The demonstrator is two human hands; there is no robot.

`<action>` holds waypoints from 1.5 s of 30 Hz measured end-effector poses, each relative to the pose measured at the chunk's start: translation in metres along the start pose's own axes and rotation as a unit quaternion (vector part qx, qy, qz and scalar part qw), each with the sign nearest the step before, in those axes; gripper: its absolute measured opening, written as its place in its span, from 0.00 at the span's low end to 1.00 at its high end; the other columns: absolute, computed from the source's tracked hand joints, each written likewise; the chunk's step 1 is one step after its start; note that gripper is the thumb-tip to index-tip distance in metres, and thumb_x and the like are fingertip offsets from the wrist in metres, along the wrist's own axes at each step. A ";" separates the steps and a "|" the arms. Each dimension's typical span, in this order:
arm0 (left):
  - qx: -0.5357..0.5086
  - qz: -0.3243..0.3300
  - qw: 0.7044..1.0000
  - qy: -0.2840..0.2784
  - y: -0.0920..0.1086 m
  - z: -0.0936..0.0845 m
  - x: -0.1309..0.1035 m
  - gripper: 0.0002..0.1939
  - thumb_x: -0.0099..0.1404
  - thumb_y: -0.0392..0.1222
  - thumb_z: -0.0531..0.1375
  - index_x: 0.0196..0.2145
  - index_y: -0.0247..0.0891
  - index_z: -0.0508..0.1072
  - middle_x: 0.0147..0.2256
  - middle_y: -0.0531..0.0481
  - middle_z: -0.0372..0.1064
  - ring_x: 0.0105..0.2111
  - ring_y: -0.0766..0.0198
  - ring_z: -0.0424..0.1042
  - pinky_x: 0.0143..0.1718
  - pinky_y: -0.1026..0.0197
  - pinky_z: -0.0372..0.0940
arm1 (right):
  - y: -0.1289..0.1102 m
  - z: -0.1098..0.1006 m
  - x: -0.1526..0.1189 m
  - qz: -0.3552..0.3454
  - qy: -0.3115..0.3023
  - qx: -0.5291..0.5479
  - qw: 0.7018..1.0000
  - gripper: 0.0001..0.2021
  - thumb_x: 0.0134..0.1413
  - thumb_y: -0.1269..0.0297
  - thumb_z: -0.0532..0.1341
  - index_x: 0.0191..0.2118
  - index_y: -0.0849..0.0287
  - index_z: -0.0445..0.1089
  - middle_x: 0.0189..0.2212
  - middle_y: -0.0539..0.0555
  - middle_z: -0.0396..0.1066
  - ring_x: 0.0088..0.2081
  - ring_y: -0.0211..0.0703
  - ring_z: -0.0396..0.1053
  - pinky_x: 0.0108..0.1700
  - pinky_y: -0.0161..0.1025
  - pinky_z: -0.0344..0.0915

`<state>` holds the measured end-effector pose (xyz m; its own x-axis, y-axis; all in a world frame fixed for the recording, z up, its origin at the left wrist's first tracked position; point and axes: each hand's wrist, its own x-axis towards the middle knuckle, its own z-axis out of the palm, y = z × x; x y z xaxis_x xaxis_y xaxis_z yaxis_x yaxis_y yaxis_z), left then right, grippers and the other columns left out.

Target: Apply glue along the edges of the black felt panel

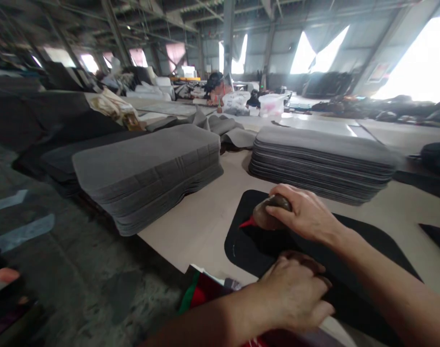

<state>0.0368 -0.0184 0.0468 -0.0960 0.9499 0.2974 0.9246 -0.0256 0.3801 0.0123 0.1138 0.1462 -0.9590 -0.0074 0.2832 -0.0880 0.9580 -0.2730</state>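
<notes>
My right hand (308, 212) is wrapped around a brownish squeeze bottle (265, 214) with a pointed red nozzle. The bottle is tilted, its tip pointing left, low over a black rounded-corner sheet (246, 243) on the table. A short pale line shows on the sheet near its left edge. Closer to me, my left hand (295, 289) lies over the sheet's near side with its fingers curled in. The palm is hidden, and I cannot make out what, if anything, is in it.
A tall stack of grey sheets (151, 159) stands at the table's left edge, another stack (321, 154) behind the black sheet. Crumpled grey material (223, 126) lies between them. Red and green fabric (201, 289) is at the near edge. A person (220, 91) is farther back.
</notes>
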 end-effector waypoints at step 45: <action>-0.047 -0.151 0.987 -0.001 0.000 0.005 -0.001 0.21 0.67 0.37 0.58 0.57 0.37 0.69 0.64 0.43 0.59 0.66 0.49 0.52 0.66 0.41 0.55 | 0.169 -0.112 -0.155 0.442 0.019 -0.199 0.875 0.21 0.60 0.47 0.53 0.50 0.55 0.70 0.40 0.61 0.73 0.39 0.56 0.71 0.34 0.42 0.56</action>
<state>0.0388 -0.0175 0.0422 -0.3613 0.9194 0.1555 0.8156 0.2308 0.5305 0.1761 0.3094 0.1589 -0.5953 0.7885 0.1546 0.7907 0.6091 -0.0614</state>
